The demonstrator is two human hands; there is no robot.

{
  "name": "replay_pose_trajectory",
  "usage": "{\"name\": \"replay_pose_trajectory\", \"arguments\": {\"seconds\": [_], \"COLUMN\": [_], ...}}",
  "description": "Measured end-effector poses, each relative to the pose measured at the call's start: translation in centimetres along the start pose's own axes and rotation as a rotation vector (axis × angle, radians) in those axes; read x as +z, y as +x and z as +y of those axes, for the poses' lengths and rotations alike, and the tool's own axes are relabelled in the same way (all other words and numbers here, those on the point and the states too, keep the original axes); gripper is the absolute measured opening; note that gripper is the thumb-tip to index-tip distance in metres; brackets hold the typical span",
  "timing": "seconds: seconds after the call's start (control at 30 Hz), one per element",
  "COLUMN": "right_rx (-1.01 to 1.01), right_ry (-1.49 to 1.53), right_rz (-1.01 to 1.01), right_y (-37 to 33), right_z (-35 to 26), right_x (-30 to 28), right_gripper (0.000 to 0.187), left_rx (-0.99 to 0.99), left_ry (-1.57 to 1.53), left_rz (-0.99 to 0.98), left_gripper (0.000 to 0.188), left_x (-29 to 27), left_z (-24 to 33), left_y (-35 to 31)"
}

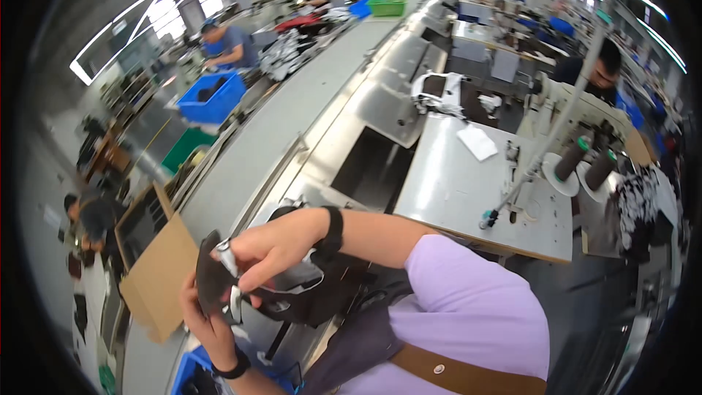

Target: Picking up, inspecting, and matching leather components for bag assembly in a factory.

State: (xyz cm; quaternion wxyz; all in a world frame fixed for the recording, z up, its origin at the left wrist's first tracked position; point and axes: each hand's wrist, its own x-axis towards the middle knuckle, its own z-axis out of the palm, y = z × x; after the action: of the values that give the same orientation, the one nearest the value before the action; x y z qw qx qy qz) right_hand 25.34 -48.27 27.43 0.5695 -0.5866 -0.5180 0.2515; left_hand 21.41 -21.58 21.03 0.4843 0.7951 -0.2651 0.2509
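Both of my hands are at a dark brown, leather-like piece (212, 274) with white edging, low and left of the middle. My left hand (203, 318) grips its lower left side, fingers curled behind it. Reaching across from the right, my right hand (281, 245) is closed at the white-edged part, thumb bent toward the fingers; the fingertips are partly hidden. Below the right hand hangs more dark material (318, 303) with a pale inner side. Whether it joins the held piece, I cannot tell.
A long grey conveyor (314, 88) runs away beside metal chutes (391, 102). An open cardboard box (164, 278) stands left, a blue bin (194, 369) below. Right are a white table (461, 183) and a sewing machine (578, 121) with thread cones; a person (596, 73) sits behind it.
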Motion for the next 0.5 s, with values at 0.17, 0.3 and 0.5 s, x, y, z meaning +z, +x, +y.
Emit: {"name": "replay_pose_trajectory", "arguments": {"seconds": [0.17,0.3,0.5], "right_rx": [0.011,0.024,0.060], "right_ry": [0.230,0.227,0.171], "right_rz": [0.129,0.158,0.579], "right_y": [-0.3,-1.9,-8.7], "right_z": [0.0,0.7,6.3], "right_x": [1.7,0.1,-0.4], "right_gripper": [0.030,0.039,0.030], "left_rx": [-0.064,-0.200,-0.010], "left_ry": [0.001,-0.160,0.189], "left_rz": [-0.051,0.059,0.037], "left_gripper": [0.046,0.018,0.026], "left_x": [4.7,6.2,5.4], "left_z": [-2.6,-1.4,2.3], "left_y": [-1.9,0.5,3.9]}}
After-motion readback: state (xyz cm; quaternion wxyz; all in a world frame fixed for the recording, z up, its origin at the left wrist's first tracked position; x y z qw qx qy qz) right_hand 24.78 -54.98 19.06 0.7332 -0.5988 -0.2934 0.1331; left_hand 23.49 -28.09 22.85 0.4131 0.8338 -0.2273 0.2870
